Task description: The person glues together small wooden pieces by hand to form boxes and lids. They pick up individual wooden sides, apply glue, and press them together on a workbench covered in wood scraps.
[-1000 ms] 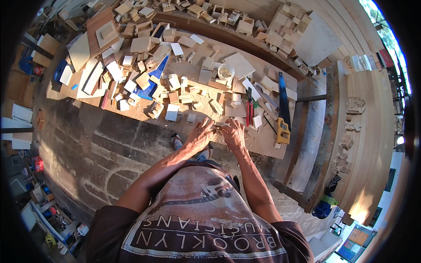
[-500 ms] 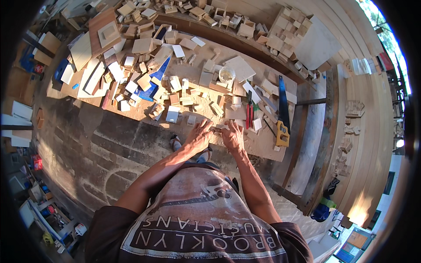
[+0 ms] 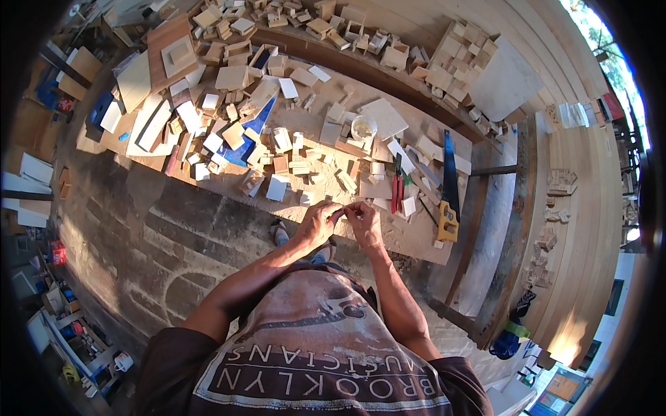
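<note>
My left hand (image 3: 319, 222) and my right hand (image 3: 364, 223) meet fingertip to fingertip above the workbench's (image 3: 409, 243) near edge. Both are closed in a pinch, and whatever lies between the fingertips is too small and covered to make out. Just beyond them, small wood blocks (image 3: 347, 182) lie amid sawdust. Red-handled pliers (image 3: 397, 191) rest to the right of my right hand. Farther right lies a handsaw (image 3: 449, 220) with a yellow handle and dark blade.
A clear round tub (image 3: 363, 128) stands on the bench beyond my hands. Wood offcuts and a blue sheet (image 3: 239, 152) cover the left part. Small wooden boxes (image 3: 395, 57) line the back ledge. Long pale planks (image 3: 583, 208) are stacked at the right, and a dark paved floor (image 3: 180, 236) lies below.
My hands have drawn closer together and slightly toward my body, their fingertips now meeting. The small wooden piece that showed between them is hidden now. The view has shifted slightly.
</note>
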### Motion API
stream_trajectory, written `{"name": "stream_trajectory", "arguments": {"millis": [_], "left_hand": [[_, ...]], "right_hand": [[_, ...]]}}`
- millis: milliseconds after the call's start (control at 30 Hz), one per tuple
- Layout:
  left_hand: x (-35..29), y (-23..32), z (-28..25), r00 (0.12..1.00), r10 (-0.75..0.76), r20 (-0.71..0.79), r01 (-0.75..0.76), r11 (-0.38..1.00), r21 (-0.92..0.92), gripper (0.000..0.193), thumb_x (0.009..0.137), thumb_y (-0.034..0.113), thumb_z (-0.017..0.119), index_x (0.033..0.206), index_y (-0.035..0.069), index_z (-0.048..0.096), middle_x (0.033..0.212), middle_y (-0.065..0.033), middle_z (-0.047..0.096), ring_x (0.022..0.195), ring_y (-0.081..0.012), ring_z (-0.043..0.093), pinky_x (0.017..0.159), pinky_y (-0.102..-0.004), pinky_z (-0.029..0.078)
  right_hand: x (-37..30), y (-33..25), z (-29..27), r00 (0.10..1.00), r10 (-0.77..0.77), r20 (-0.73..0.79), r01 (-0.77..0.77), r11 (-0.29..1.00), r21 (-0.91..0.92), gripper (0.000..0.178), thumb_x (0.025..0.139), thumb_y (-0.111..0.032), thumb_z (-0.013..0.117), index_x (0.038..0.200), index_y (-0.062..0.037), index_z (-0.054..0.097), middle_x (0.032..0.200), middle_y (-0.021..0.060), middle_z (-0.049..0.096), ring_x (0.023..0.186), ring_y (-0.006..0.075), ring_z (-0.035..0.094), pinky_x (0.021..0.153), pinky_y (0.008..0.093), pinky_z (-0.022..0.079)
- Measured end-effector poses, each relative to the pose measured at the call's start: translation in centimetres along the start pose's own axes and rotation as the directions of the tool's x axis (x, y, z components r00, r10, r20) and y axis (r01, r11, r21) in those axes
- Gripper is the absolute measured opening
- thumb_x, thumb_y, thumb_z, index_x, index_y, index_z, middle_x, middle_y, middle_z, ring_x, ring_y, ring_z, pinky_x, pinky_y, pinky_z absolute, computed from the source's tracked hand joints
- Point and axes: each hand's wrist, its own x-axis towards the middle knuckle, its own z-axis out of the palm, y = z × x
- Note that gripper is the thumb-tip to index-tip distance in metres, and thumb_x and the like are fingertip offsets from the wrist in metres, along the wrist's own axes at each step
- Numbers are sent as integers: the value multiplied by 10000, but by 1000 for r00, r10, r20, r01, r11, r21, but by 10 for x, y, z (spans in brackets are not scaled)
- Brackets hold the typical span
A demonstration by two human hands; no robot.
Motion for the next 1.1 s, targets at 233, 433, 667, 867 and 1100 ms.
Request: {"name": "stream_trajectory", "arguments": {"millis": [233, 433, 667, 867, 1100], "left_hand": [[2, 6, -16, 999, -32, -3, 32, 997, -71, 164, 870, 8, 684, 1033, 10, 700, 924, -154, 703, 796, -274, 690, 693, -343, 539], [6, 3, -14, 993, -41, -115, 8, 963, -271, 163, 874, -37, 665, 1024, 14, 704, 934, -100, 709, 832, -185, 684, 710, -297, 556], [15, 27, -23, 974, -49, -222, -24, 950, -312, 120, 895, -24, 662, 1005, -6, 705, 942, -90, 694, 848, -153, 671, 721, -289, 560], [22, 40, -28, 948, 70, -311, -143, 966, -217, 113, 896, -28, 660, 998, -7, 706, 933, -103, 683, 838, -176, 680, 730, -287, 557], [24, 55, -28, 951, 91, -294, -166, 957, -238, 131, 904, -33, 649, 1020, -16, 707, 950, -97, 654, 803, -174, 673, 688, -278, 549]], "right_hand": [[0, -12, 6, 942, 277, 191, -333, 840, 428, 180, 913, -186, 690, 981, -19, 697, 842, -1, 656, 767, 82, 572, 707, 243, 442], [0, -35, 4, 892, 348, 288, -448, 596, 666, 211, 918, -258, 710, 1024, -79, 677, 888, -21, 640, 816, 88, 573, 747, 267, 435], [-2, -62, -5, 913, 297, 280, -403, 545, 735, 173, 954, -215, 657, 1053, -74, 672, 924, -8, 658, 848, 97, 596, 756, 275, 457], [-8, -92, -16, 917, 161, 366, -400, 343, 850, 146, 980, -175, 605, 1056, -73, 677, 956, 2, 675, 894, 121, 626, 794, 295, 502], [-4, -84, -17, 911, 165, 377, -411, 296, 862, 124, 978, -170, 612, 1027, -73, 672, 964, 6, 678, 894, 128, 634, 790, 308, 524]]}}
